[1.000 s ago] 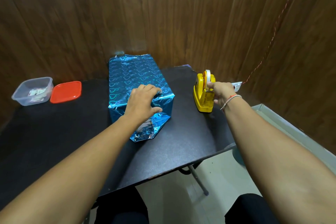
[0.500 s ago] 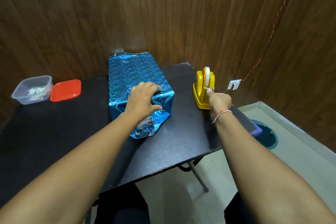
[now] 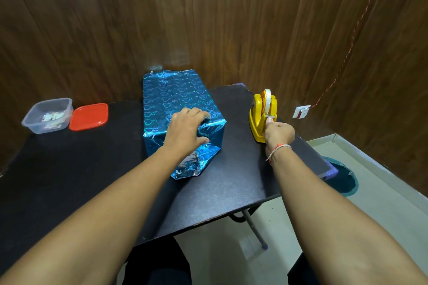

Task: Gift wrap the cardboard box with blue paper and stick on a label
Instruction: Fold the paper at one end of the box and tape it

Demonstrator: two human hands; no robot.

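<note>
The box [image 3: 171, 102], covered in shiny blue heart-print paper, lies on the black table [image 3: 69, 180] with its near end facing me. My left hand [image 3: 187, 129] lies over that near top edge, fingers curled down on the folded paper. A loose blue flap [image 3: 194, 164] spreads on the table below the hand. My right hand [image 3: 279, 133] pinches the tape end at the cutter of the yellow tape dispenser [image 3: 261, 115], which stands right of the box.
A clear plastic tub [image 3: 47, 115] with small paper pieces and its red lid [image 3: 89, 117] sit at the table's far left. Wooden wall panels stand close behind. The table's right edge drops to a light floor with a dark round object [image 3: 342, 180].
My right hand has drawn back from the dispenser's side toward me and now sits at its cutter end. My left hand has stayed on the box's near end.
</note>
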